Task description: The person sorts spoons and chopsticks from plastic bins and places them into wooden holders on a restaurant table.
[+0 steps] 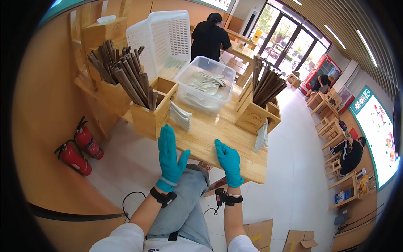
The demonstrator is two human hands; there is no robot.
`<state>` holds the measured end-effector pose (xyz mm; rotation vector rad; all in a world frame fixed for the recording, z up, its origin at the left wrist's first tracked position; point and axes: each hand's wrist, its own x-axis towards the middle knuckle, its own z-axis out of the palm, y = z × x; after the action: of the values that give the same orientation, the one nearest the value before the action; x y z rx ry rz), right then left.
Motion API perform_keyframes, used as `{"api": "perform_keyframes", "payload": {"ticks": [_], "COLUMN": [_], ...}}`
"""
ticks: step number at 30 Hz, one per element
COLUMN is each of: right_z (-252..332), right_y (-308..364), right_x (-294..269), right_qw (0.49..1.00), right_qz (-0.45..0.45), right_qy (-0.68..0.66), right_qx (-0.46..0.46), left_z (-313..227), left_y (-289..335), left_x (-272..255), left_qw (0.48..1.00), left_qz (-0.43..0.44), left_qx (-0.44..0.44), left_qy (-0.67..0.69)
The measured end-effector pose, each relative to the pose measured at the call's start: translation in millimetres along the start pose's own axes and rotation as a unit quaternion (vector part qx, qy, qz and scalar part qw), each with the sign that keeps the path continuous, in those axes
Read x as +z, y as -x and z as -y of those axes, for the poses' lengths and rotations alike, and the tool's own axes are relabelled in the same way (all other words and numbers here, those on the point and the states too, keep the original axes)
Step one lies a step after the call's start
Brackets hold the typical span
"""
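My left hand (169,158), in a teal glove, has its fingers stretched out and thumb apart. It is beside the near right corner of a wooden chopstick box (145,122); whether they touch is unclear. My right hand (229,163), gloved alike, rests at the near table edge with fingers curled in, and no object shows in it. Dark chopsticks (129,80) stand in the left box; white spoons (180,116) hang on its side. A second box (252,115) at the right holds more chopsticks (268,86), with white spoons (261,136) on its side.
Behind the boxes, a clear plastic tub (204,105) holds several white spoons (208,82). White plastic baskets (170,35) stand behind the left box. Two fire extinguishers (73,157) are on the floor at left. A person in black (210,38) stands at a farther table.
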<state>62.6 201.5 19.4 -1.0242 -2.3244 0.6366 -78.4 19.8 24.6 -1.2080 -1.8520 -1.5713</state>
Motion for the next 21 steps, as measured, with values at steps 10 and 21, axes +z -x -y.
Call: {"api": "perform_keyframes", "payload": {"ticks": [10,21], "right_z": [72,99], "right_y": [-57,-64], "right_x": [44,81], "right_qw": [0.831,0.795], "right_qz": [0.094,0.082], "right_qy": [-0.544,-0.6], "right_qx": [0.069,-0.029], "left_z": [23,32], "left_y": [-25,-25], "left_x": [63,73], "left_qw": [0.984,0.975], "left_qz": [0.074,0.084], "left_qx": [-0.032,-0.028], "left_qy": [-0.156,-0.205]}}
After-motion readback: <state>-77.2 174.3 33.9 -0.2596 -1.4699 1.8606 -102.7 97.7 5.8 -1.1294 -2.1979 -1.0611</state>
